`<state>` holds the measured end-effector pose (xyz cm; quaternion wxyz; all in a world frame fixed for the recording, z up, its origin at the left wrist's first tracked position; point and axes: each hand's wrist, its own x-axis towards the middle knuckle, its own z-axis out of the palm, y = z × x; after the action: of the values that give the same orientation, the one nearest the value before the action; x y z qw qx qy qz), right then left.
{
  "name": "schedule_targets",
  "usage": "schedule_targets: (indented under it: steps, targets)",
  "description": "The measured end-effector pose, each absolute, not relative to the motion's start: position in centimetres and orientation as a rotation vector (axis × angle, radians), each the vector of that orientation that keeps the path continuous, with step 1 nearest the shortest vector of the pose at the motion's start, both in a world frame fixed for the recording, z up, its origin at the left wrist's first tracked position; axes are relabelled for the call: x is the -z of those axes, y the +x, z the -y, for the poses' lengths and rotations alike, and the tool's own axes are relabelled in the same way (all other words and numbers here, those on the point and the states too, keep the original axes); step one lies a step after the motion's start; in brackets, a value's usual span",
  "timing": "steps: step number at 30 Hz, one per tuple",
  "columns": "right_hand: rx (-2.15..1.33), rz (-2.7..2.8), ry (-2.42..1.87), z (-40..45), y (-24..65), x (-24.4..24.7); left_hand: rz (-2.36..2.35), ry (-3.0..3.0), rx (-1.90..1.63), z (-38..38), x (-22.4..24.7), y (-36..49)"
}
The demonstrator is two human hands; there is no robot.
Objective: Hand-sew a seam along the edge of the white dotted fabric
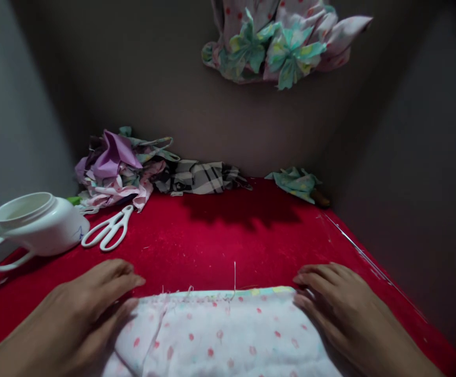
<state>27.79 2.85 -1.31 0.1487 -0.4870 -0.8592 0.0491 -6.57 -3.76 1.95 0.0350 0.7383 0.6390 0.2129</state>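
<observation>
Head view: left hand point(68, 314) and right hand point(342, 314), grips released, flank spotted white fabric point(220, 335) at its edge.

The white dotted cotton fabric point(220, 335) looks soft and matt, and the red felt tabletop point(228, 246) fuzzy and rough. The handled white jar point(35, 225) is smooth and glossy, and the scissors point(108, 228) have smooth white plastic handles.

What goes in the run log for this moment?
Left hand: at left edge of white pink-dotted cloth | Right hand: at its right edge | Nearby: white-handled scissors on red felt-covered surface
</observation>
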Motion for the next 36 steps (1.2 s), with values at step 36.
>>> schedule_targets:
  steps: [36]
  targets:
    - [-1.561,1.411,-1.276,-3.5,20.9,0.4,-1.280,2.424,-0.669,-1.7,0.2,4.2]
